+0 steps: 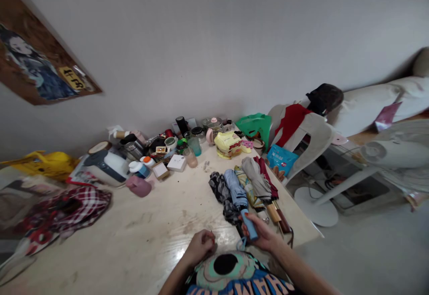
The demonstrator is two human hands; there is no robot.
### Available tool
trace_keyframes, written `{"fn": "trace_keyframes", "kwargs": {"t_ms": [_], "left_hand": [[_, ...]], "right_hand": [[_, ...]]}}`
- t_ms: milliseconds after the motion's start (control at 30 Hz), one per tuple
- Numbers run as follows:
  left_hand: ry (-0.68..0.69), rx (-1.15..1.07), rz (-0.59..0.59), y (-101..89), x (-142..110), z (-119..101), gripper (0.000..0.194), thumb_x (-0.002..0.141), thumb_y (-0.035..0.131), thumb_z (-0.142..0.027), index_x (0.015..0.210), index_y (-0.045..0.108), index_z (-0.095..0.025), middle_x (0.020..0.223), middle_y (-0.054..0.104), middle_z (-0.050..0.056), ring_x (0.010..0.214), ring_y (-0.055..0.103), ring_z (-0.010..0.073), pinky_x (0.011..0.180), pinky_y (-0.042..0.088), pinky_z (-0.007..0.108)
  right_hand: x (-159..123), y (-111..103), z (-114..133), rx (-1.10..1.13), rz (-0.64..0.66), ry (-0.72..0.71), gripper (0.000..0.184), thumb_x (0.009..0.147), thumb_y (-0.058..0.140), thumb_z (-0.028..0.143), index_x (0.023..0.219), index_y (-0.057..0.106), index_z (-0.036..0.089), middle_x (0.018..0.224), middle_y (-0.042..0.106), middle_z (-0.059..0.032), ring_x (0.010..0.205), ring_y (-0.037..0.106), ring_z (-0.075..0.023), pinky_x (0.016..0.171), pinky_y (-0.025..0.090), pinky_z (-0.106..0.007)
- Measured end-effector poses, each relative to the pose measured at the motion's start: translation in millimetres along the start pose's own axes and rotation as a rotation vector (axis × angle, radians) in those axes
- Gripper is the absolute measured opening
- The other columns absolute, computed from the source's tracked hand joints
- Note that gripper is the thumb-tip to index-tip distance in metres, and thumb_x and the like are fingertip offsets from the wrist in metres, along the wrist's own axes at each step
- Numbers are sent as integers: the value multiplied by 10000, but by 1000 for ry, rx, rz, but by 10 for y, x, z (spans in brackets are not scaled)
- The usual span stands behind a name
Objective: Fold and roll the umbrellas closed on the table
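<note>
My right hand (pixel 259 232) is wrapped round the light blue handle of a folded blue umbrella (pixel 235 187), which lies on the table with its canopy pointing away from me. A blue wrist strap hangs from the handle's end. To its left is a black and grey patterned umbrella (pixel 221 194). On its right lie a yellow patterned umbrella (pixel 248 185), a grey umbrella (pixel 256 179) and a dark red umbrella (pixel 268 176). My left hand (pixel 201 245) is curled closed near the table's front edge, apart from the umbrellas, with nothing showing in it.
Along the wall, the table (pixel 161 223) bears an electric kettle (pixel 107 167), a pink cup (pixel 139 186), a white box (pixel 177 162), glasses and a yellow packet (pixel 229 144). Checked cloth (pixel 85 210) lies at left. A white chair (pixel 315 138) and fan (pixel 385 152) stand at right.
</note>
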State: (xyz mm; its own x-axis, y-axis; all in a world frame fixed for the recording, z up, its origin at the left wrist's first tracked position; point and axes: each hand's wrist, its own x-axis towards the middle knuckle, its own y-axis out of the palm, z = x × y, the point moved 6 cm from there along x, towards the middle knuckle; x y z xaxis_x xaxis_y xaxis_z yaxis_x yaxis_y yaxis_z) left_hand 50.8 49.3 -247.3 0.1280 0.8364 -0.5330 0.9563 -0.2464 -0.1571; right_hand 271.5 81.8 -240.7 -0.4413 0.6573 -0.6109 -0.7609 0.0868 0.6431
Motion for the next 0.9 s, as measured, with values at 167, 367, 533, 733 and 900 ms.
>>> {"fn": "trace_keyframes", "kwargs": {"t_ms": [167,367,533,733,900], "left_hand": [[-7,-20,-40,-73,-13,-179,279,634,645,-380,805,572,-172,610,594,-15,585,555,139,553,381,251],[111,-146,-151,-188,-202,-787,462,643,702,-511,909,590,-150,720,639,28,682,609,159,662,449,283],[344,-246,-226,-265,-479,-1486,502,750,633,-589,957,610,-132,826,661,73,726,624,161,717,477,298],[496,-127,-296,-334,-575,-1799,442,833,538,-567,844,597,-129,689,582,25,598,541,118,563,418,237],[469,9,-460,-423,-467,-1698,378,806,561,-538,716,485,-179,617,513,-20,530,491,105,514,382,224]], "right_hand": [[-2,96,20,-65,147,-116,350,626,729,415,790,532,176,494,395,93,391,301,-36,409,227,-170],[-319,489,432,-785,25,-454,240,667,645,325,806,499,195,592,504,52,486,452,-97,479,378,-230],[-361,897,565,-809,218,-422,301,657,632,347,870,472,204,709,627,-5,576,582,-153,555,468,-275],[-216,938,494,-1124,82,-373,146,666,548,271,776,488,197,510,531,43,439,479,-127,466,384,-241],[-271,1035,524,-1396,15,-574,318,690,570,299,974,562,154,772,635,-34,684,551,-174,653,415,-272]]}}
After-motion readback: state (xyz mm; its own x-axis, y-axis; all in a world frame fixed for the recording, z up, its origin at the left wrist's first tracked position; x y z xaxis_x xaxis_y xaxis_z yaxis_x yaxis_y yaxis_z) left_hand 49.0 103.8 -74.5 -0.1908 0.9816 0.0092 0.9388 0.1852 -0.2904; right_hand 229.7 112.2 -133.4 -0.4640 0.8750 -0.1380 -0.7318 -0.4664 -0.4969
